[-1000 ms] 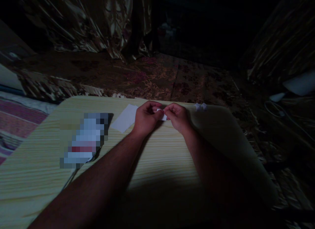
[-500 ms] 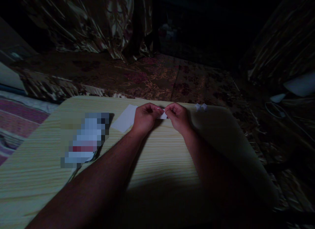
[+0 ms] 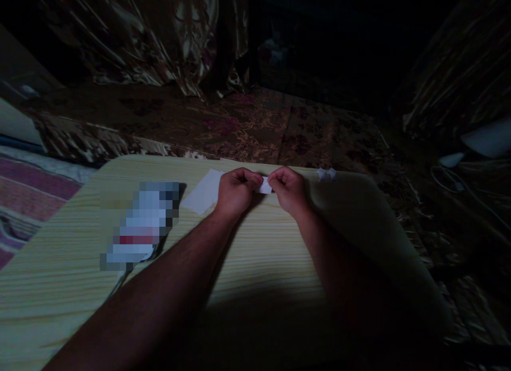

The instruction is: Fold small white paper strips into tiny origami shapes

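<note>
A small piece of white paper [image 3: 264, 186] is pinched between my two hands, near the far edge of the table. My left hand [image 3: 236, 190] is closed on its left side, thumb on top. At the right side, my right hand [image 3: 288, 187] grips the paper between thumb and fingertips. The fingers hide part of the piece, so its folds cannot be made out. Just left of my left hand lies a larger white paper sheet [image 3: 202, 191], partly covered by that hand. Two small folded white paper shapes [image 3: 327, 174] sit to the right of my right hand.
A phone-like object [image 3: 139, 222], blurred out, lies on the left of the wooden table [image 3: 263, 243], with a cable at its lower end. Beyond the table is a patterned cloth-covered seat [image 3: 239, 123]. A white lamp-like object [image 3: 489, 137] with a cord stands at the right.
My fingers have shifted slightly on the small paper, and a little more of it shows between my hands. The other things lie where they were.
</note>
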Action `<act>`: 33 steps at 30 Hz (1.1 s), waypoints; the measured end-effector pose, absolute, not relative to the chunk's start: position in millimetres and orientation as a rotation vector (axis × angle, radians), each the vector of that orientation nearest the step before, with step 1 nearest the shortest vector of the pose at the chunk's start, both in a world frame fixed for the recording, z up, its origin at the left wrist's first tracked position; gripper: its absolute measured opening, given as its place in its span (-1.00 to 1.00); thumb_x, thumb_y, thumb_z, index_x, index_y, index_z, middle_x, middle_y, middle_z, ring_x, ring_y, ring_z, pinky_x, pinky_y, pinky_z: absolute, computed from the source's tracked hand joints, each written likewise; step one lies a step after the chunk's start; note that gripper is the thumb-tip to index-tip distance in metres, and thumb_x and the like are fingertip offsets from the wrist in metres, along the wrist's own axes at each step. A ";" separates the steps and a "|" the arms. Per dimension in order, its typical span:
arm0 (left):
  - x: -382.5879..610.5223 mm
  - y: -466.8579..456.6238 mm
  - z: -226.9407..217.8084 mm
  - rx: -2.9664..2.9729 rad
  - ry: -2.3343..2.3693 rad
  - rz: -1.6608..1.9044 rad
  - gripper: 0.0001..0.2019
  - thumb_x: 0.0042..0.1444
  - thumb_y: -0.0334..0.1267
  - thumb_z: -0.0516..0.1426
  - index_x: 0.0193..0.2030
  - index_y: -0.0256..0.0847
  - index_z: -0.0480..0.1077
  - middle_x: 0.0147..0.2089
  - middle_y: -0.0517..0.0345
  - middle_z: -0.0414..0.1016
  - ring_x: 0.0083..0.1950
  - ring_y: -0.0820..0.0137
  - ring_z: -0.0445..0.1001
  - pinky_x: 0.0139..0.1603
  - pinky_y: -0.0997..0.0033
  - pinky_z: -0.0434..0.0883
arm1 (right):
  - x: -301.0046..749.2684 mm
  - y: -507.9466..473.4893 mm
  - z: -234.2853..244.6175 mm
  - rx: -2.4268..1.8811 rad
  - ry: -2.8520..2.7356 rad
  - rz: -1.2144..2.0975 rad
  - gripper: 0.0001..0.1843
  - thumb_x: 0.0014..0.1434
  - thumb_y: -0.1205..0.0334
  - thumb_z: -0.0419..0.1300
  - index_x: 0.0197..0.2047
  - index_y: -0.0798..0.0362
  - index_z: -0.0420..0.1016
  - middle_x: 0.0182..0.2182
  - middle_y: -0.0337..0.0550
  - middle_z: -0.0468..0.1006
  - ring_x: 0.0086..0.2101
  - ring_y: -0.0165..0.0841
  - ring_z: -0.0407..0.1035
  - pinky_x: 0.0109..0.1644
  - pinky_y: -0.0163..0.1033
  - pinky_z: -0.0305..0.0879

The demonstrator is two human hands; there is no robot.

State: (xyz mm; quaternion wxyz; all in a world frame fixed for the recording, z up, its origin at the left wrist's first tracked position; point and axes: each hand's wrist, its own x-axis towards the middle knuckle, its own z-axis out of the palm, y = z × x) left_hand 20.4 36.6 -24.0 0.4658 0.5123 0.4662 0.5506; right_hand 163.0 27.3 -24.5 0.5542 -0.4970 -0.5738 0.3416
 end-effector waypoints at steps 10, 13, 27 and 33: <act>21.8 35.6 -22.4 1.327 1.199 1.322 -0.78 -0.11 -0.14 0.27 -0.48 -0.29 0.47 -0.51 0.14 0.48 -0.52 0.49 0.33 -0.49 0.48 0.26 | 164.1 28.9 -25.0 -1.183 -1.315 0.829 -0.90 -0.01 0.22 0.18 -0.44 0.07 0.40 -0.59 -0.32 0.39 -0.54 -0.47 0.26 -0.45 -0.35 0.16; 21.5 35.9 -23.5 1.349 1.203 1.307 -0.75 -0.11 -0.11 0.28 -0.50 -0.28 0.46 -0.53 0.15 0.46 -0.53 0.49 0.31 -0.51 0.49 0.23 | 165.7 29.9 -26.2 -1.190 -1.294 0.857 -0.91 -0.03 0.22 0.18 -0.45 0.07 0.40 -0.61 -0.33 0.38 -0.56 -0.47 0.24 -0.48 -0.35 0.14; 20.1 37.3 -21.3 1.389 1.136 1.186 -0.69 -0.12 -0.04 0.29 -0.56 -0.27 0.42 -0.58 0.15 0.42 -0.58 0.50 0.27 -0.56 0.48 0.21 | 170.9 33.3 -26.5 -1.212 -1.229 0.935 -0.91 -0.07 0.22 0.18 -0.48 0.07 0.40 -0.68 -0.37 0.33 -0.60 -0.48 0.21 -0.52 -0.36 0.10; 19.8 34.4 -19.0 1.428 1.162 1.134 -0.61 -0.08 0.06 0.26 -0.59 -0.26 0.40 -0.65 0.18 0.37 -0.64 0.52 0.21 -0.62 0.49 0.12 | 172.5 35.4 -27.6 -1.215 -1.182 0.945 -0.90 -0.08 0.21 0.18 -0.48 0.06 0.40 -0.68 -0.38 0.31 -0.61 -0.49 0.19 -0.52 -0.36 0.10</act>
